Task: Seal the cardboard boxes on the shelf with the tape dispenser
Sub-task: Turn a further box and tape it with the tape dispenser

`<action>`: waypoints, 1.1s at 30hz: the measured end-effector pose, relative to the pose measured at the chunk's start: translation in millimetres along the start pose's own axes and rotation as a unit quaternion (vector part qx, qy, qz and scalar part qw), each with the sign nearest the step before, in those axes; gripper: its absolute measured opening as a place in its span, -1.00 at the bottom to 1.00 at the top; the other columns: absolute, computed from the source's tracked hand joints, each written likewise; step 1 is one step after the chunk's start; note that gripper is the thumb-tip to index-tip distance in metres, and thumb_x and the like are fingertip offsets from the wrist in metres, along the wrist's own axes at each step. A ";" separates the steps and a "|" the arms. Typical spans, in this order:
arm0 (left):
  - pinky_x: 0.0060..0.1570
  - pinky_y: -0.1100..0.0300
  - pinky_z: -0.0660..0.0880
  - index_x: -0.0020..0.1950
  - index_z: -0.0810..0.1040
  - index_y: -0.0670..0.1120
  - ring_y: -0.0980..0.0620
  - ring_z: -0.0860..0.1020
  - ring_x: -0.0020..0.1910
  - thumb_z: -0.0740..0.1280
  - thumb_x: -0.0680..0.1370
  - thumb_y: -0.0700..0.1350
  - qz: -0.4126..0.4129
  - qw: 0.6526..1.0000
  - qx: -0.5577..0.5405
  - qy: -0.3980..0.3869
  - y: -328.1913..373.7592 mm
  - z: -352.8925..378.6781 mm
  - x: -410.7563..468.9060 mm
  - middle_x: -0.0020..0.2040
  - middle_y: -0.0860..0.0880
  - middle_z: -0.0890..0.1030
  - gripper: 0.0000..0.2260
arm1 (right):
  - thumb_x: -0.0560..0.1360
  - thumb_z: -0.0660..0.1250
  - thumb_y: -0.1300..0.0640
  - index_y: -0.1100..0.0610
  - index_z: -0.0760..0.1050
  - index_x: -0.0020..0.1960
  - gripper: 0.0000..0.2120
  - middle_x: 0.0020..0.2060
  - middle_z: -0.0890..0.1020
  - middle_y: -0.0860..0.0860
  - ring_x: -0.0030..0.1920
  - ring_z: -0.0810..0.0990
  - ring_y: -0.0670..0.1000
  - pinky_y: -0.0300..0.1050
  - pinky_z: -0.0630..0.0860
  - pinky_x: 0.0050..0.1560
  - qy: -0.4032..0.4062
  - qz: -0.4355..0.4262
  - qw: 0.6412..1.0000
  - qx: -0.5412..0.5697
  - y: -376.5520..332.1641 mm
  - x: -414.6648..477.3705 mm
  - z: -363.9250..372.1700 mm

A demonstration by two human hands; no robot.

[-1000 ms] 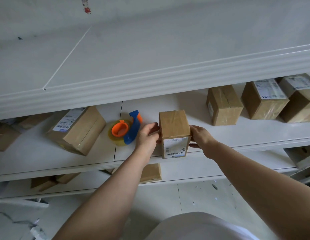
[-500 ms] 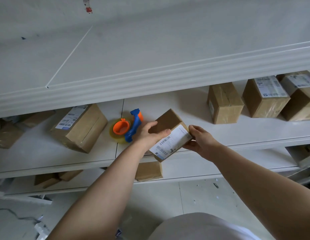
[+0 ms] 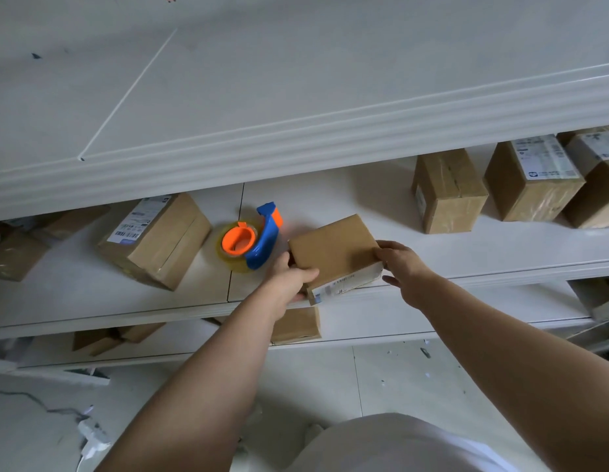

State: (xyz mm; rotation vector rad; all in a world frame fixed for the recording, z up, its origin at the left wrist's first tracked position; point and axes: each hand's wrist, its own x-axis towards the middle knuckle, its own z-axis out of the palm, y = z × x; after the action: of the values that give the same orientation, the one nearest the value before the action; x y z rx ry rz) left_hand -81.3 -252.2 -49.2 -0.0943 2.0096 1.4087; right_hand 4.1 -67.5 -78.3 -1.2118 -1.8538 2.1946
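A small cardboard box (image 3: 333,253) lies on its side at the front edge of the white middle shelf (image 3: 483,247), its label facing the front. My left hand (image 3: 289,281) grips its left front corner, thumb on top. My right hand (image 3: 401,264) holds its right end with the fingers curled round the corner. The blue and orange tape dispenser (image 3: 252,240), with a roll of clear tape, lies on the shelf just left of the box, touched by neither hand.
A larger labelled box (image 3: 156,240) sits left of the dispenser. Three boxes (image 3: 449,192) stand at the right of the shelf. More boxes (image 3: 296,325) lie on the lower shelf. A deep white top shelf (image 3: 296,137) overhangs. Debris litters the floor.
The box stood upright, was tilted with the label up, and now lies flat with the plain side up. Both hands stayed on it.
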 end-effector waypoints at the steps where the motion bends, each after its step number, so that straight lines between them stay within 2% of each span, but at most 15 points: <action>1: 0.09 -0.13 0.57 0.36 0.41 -0.01 -0.05 0.58 0.12 0.38 0.52 -0.23 0.007 1.000 -0.025 0.011 -0.5 -1.7 2.1 0.21 -0.02 0.58 -0.58 | 0.56 0.21 0.23 0.05 0.49 0.17 -0.77 -0.03 0.58 -0.01 0.00 0.47 0.01 -0.13 0.38 -0.07 -0.003 -0.015 1.000 0.009 -1.4 0.9 -1.0; 4: 0.17 -0.09 0.52 0.40 0.40 0.10 0.01 0.48 0.23 0.28 0.60 -0.18 0.043 0.995 -0.082 0.030 2.6 -8.1 5.4 0.26 0.05 0.48 -0.61 | 0.58 0.16 0.26 0.02 0.47 0.18 -0.74 -0.01 0.57 -0.02 -0.05 0.47 -0.03 -0.18 0.42 -0.09 -0.004 -0.037 0.999 0.029 -4.2 4.5 -6.2; 6: 0.25 0.10 0.40 0.36 0.46 0.12 0.09 0.42 0.26 0.24 0.62 -0.19 0.100 0.993 -0.056 0.024 7.8 -12.2 3.9 0.25 0.10 0.47 -0.65 | 0.62 0.11 0.23 0.00 0.46 0.21 -0.73 -0.03 0.54 0.02 -0.03 0.50 0.01 -0.17 0.50 -0.12 -0.007 -0.023 0.999 0.041 -4.2 6.0 -9.7; 8: 0.22 0.27 0.33 0.29 0.53 0.11 0.12 0.43 0.28 0.22 0.61 -0.27 0.156 0.987 -0.040 0.023 12.4 -14.1 6.5 0.28 0.09 0.50 -0.64 | 0.62 0.04 0.26 0.00 0.48 0.21 -0.67 -0.13 0.54 0.03 -0.12 0.51 0.02 -0.16 0.49 -0.16 -0.005 0.016 0.998 0.061 0.2 8.4 -10.9; 10: 0.22 0.21 0.41 0.25 0.56 0.07 0.08 0.50 0.23 0.20 0.58 -0.37 0.168 0.984 -0.062 0.016 19.0 -13.8 8.6 0.28 0.02 0.55 -0.59 | 0.59 -0.03 0.34 0.06 0.53 0.19 -0.58 -0.25 0.53 0.04 -0.29 0.47 -0.01 -0.17 0.45 -0.26 0.011 0.053 0.995 0.083 5.8 9.6 -8.3; 12: 0.23 0.10 0.47 0.25 0.55 0.08 0.06 0.53 0.20 0.23 0.55 -0.39 0.180 0.981 -0.067 0.022 22.0 -14.4 12.3 0.28 -0.01 0.55 -0.57 | 0.56 -0.04 0.38 0.14 0.57 0.12 -0.57 -0.30 0.55 0.07 -0.35 0.46 0.00 -0.17 0.46 -0.31 0.024 0.077 0.990 0.117 9.4 9.0 -4.6; 15: 0.35 0.03 0.38 0.37 0.41 0.11 0.07 0.39 0.36 0.35 0.50 -0.34 0.200 0.978 -0.046 0.050 23.2 -15.7 16.4 0.39 0.04 0.43 -0.47 | 0.58 0.14 0.29 0.21 0.59 0.00 -0.76 -0.16 0.55 0.16 -0.25 0.49 0.10 -0.09 0.52 -0.15 -0.008 0.102 0.978 0.184 8.1 6.0 -2.7; 16: 0.36 0.02 0.36 0.43 0.33 0.11 0.05 0.36 0.39 0.38 0.48 -0.34 0.195 0.978 -0.055 0.051 24.4 -15.7 15.9 0.43 0.03 0.38 -0.38 | 0.57 0.18 0.25 0.27 0.57 0.02 -0.80 -0.12 0.51 0.18 -0.25 0.47 0.12 -0.07 0.51 -0.12 -0.022 0.109 0.976 0.187 6.5 5.1 -3.0; 18: 0.31 0.06 0.40 0.50 0.23 0.07 0.05 0.40 0.34 0.41 0.45 -0.37 0.193 0.978 -0.079 0.029 26.6 -13.6 12.9 0.44 -0.01 0.37 -0.27 | 0.57 0.19 0.20 0.38 0.47 0.19 -0.70 -0.07 0.44 0.16 -0.20 0.45 0.12 -0.03 0.50 0.00 -0.031 0.108 0.984 0.136 5.8 8.9 -2.9; 20: 0.12 0.24 0.48 0.50 0.23 0.02 0.16 0.51 0.18 0.41 0.43 -0.40 0.199 0.977 -0.081 -0.013 29.0 -8.7 9.6 0.34 0.02 0.45 -0.26 | 0.59 0.14 0.19 0.27 0.44 0.31 -0.66 -0.01 0.49 0.10 -0.03 0.47 0.08 0.01 0.42 0.20 -0.040 0.088 0.995 0.032 3.7 11.0 0.6; 22: -0.07 0.40 0.49 0.47 0.30 0.02 0.32 0.53 0.04 0.42 0.43 -0.38 0.204 0.977 -0.047 -0.037 31.6 -3.9 8.7 0.18 0.15 0.49 -0.31 | 0.61 0.13 0.20 0.02 0.54 0.27 -0.67 0.02 0.61 -0.05 0.06 0.51 0.01 -0.07 0.44 0.08 -0.038 0.047 0.997 -0.046 -1.8 9.2 3.9; 24: 0.01 0.34 0.50 0.44 0.36 0.02 0.34 0.53 0.03 0.42 0.45 -0.34 0.205 0.978 -0.030 -0.039 33.8 -2.5 10.9 0.19 0.17 0.50 -0.39 | 0.61 0.13 0.23 -0.06 0.58 0.17 -0.67 -0.16 0.64 -0.11 -0.10 0.55 -0.07 -0.18 0.44 -0.07 -0.053 0.016 0.998 -0.025 -11.2 7.0 6.8; 26: 0.21 0.09 0.50 0.43 0.40 0.00 0.17 0.53 0.15 0.42 0.46 -0.32 0.204 0.978 -0.033 -0.037 35.9 -3.3 12.4 0.30 0.09 0.51 -0.42 | 0.62 0.15 0.18 -0.06 0.58 0.14 -0.73 -0.23 0.63 -0.11 -0.19 0.55 -0.11 -0.18 0.44 -0.07 -0.077 0.004 0.997 0.019 -20.2 3.2 8.1; 29: 0.28 -0.04 0.46 0.39 0.42 0.03 0.06 0.53 0.21 0.41 0.46 -0.31 0.204 0.978 -0.032 -0.035 35.6 -6.8 13.8 0.32 0.07 0.50 -0.45 | 0.61 0.19 -0.01 -0.09 0.60 0.11 -0.78 -0.08 0.67 -0.10 -0.02 0.58 -0.07 -0.07 0.42 0.09 -0.107 -0.020 0.994 0.008 -27.5 3.0 9.2; 33: 0.24 0.06 0.47 0.35 0.44 0.10 0.14 0.50 0.18 0.41 0.46 -0.34 0.215 0.975 -0.032 -0.037 37.5 -8.6 11.7 0.29 0.12 0.49 -0.45 | 0.60 0.18 -0.08 -0.15 0.59 0.16 -0.75 0.03 0.66 -0.14 0.05 0.58 -0.09 -0.06 0.41 0.15 -0.113 -0.047 0.992 0.005 -26.0 6.4 10.3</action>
State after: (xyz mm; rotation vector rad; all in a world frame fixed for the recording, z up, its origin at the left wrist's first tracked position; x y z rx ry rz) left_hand -110.1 -240.4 -23.8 0.3837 1.9970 1.7128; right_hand -17.7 -65.4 -59.7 -0.8855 -1.9291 2.3717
